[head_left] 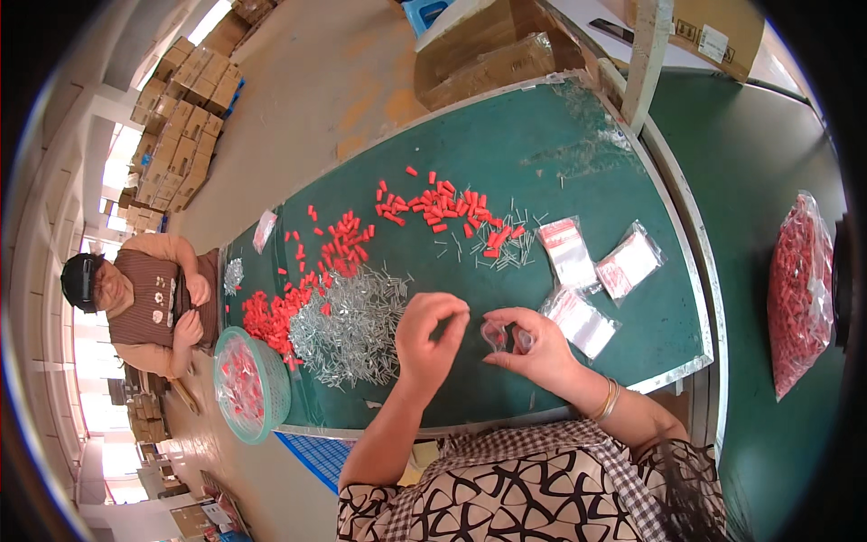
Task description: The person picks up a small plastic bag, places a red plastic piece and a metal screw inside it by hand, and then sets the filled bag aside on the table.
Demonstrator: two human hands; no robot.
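Observation:
My right hand (540,354) grips a small clear plastic bag (494,334), which stands partly spread between thumb and fingers. Just left of it, my left hand (432,341) is closed in a pinch, thumb and forefinger tips together; whatever is between them is too small to make out. Beside that hand lies a heap of silver screws (348,330). Red plastic plugs (271,321) are heaped against its left side, and more red plugs (442,200) are scattered farther back. A few loose screws (515,253) lie beyond my right hand, near stacks of clear bags (580,318).
A green basket (280,384) with bagged red pieces sits at the left table edge. Across the green table (578,135) another person (153,298) works. A large bag of red pieces (801,298) lies on the right-hand table. A cardboard box (488,54) stands behind.

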